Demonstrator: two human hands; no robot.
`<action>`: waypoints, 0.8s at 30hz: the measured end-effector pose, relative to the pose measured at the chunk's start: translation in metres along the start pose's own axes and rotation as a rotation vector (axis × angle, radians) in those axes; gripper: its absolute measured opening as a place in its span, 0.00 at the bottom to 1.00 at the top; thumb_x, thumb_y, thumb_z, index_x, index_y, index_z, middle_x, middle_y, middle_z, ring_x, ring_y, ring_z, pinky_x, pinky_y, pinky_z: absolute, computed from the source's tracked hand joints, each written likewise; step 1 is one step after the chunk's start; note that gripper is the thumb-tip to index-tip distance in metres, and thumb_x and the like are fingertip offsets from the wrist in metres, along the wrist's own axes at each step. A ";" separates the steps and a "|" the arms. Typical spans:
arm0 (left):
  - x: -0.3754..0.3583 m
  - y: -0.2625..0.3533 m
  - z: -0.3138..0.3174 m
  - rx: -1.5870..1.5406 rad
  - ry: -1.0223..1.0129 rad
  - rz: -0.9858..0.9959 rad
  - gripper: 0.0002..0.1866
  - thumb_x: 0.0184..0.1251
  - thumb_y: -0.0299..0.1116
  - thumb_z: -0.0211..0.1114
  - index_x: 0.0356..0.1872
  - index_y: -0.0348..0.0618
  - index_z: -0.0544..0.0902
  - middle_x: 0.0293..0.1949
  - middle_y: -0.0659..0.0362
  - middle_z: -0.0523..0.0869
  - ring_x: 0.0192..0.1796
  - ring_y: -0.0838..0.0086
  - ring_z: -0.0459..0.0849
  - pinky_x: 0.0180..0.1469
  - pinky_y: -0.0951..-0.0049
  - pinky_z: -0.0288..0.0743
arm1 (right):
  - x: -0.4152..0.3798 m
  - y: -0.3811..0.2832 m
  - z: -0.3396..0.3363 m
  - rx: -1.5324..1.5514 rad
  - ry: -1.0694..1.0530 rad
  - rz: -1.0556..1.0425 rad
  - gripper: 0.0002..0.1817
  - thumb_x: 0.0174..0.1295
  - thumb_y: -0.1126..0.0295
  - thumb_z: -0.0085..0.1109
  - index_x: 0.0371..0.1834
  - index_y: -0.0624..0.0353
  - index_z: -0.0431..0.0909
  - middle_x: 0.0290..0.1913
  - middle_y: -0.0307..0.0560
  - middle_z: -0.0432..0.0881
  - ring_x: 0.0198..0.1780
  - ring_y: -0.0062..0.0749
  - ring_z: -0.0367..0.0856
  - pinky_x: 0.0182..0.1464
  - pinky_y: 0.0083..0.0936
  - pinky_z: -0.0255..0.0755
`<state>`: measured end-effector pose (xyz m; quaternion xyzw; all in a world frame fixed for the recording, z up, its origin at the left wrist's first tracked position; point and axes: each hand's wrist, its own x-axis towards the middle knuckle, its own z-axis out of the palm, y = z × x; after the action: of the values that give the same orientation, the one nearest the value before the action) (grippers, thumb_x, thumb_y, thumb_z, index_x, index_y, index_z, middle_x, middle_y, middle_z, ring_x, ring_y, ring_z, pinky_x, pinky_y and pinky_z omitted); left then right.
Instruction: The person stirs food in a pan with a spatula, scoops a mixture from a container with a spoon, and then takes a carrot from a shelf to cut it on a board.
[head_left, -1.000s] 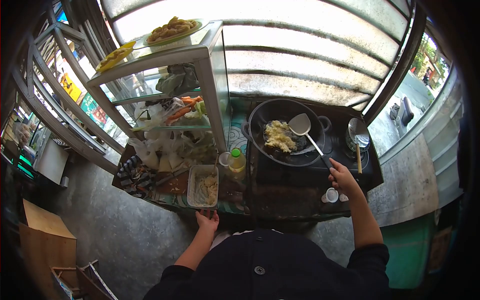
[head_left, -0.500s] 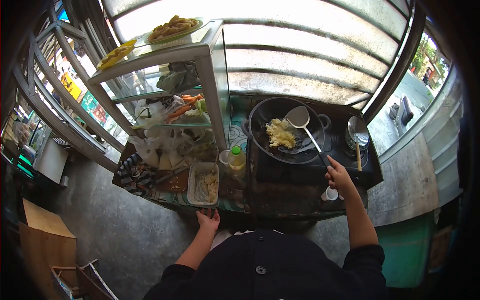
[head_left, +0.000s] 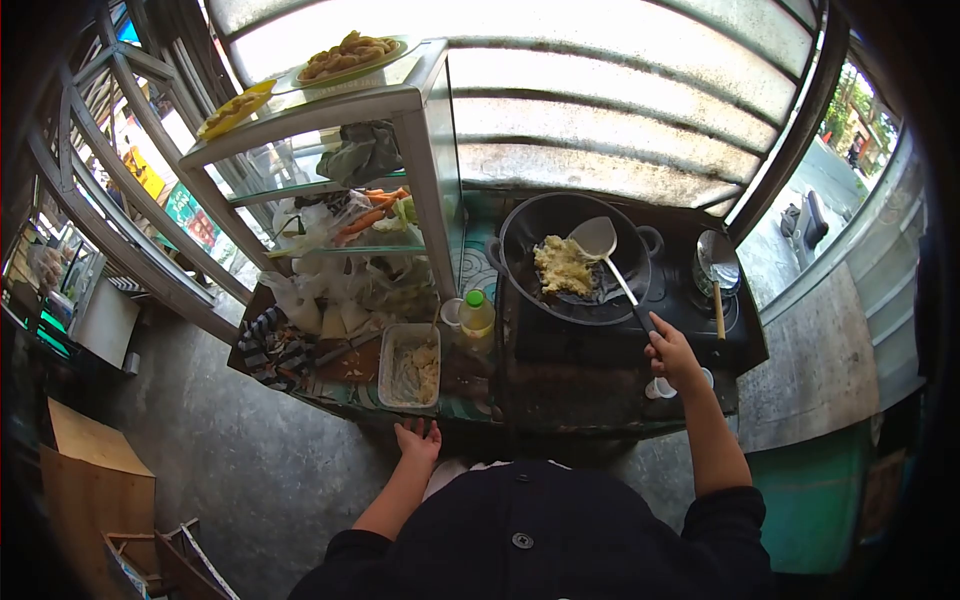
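My right hand (head_left: 673, 354) is closed around the dark handle of a metal spatula (head_left: 597, 238). The spatula's blade rests in a dark wok (head_left: 527, 215) on the stove, against a clump of yellowish frying food (head_left: 562, 266). At the counter's front edge, my left hand (head_left: 418, 438) is open, palm up, with its fingers apart and nothing in it. Just beyond it stands a rectangular plastic container (head_left: 384, 372) with pale mixture inside and a utensil handle sticking out. Beside the container is a bottle with a green cap (head_left: 475, 312).
A glass display case (head_left: 437, 160) stands at the left, topped by plates of fried food (head_left: 349, 57). A strainer with a wooden handle (head_left: 718, 300) lies on the right burner. White cups (head_left: 660, 388) sit by my right forearm; a striped cloth (head_left: 270, 350) lies at the counter's left.
The spatula blade has shifted slightly down in the wok, and my right hand has moved a little left and down. My left hand stays in place at the counter edge.
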<state>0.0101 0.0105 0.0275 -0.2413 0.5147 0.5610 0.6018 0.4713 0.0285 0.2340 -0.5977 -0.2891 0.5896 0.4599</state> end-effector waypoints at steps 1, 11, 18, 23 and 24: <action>0.000 0.000 -0.001 0.001 0.002 -0.001 0.21 0.68 0.55 0.42 0.55 0.57 0.65 0.50 0.63 0.71 0.42 0.64 0.76 0.39 0.67 0.69 | -0.005 -0.006 0.002 -0.031 0.006 -0.012 0.27 0.66 0.70 0.44 0.69 0.48 0.52 0.21 0.35 0.65 0.14 0.13 0.56 0.15 0.11 0.52; 0.000 0.004 -0.002 -0.002 0.013 0.005 0.22 0.67 0.55 0.42 0.56 0.57 0.65 0.50 0.63 0.71 0.41 0.63 0.76 0.39 0.68 0.69 | 0.013 0.013 0.001 -0.278 0.189 0.006 0.27 0.66 0.70 0.45 0.69 0.49 0.53 0.21 0.36 0.65 0.14 0.15 0.57 0.15 0.13 0.54; -0.001 0.005 0.000 -0.003 0.027 0.005 0.22 0.67 0.56 0.42 0.56 0.57 0.64 0.49 0.62 0.72 0.41 0.63 0.76 0.39 0.67 0.69 | 0.006 0.002 -0.001 -0.040 0.037 -0.042 0.27 0.66 0.70 0.45 0.69 0.50 0.53 0.21 0.37 0.66 0.14 0.14 0.57 0.15 0.14 0.55; 0.002 0.003 -0.001 -0.002 0.011 0.007 0.23 0.67 0.56 0.42 0.56 0.58 0.64 0.48 0.62 0.72 0.41 0.63 0.76 0.39 0.67 0.69 | 0.020 0.019 -0.006 -0.314 0.184 -0.105 0.28 0.65 0.71 0.45 0.69 0.50 0.53 0.21 0.37 0.67 0.15 0.14 0.58 0.15 0.14 0.55; 0.002 0.003 -0.001 0.002 0.006 0.011 0.23 0.67 0.56 0.42 0.56 0.58 0.64 0.48 0.62 0.72 0.41 0.63 0.76 0.39 0.67 0.69 | 0.022 0.023 -0.003 -0.369 0.208 -0.108 0.28 0.65 0.71 0.45 0.69 0.50 0.53 0.21 0.37 0.67 0.14 0.14 0.58 0.15 0.14 0.55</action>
<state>0.0066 0.0117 0.0263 -0.2392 0.5184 0.5632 0.5974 0.4731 0.0379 0.2038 -0.7130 -0.3746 0.4363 0.4012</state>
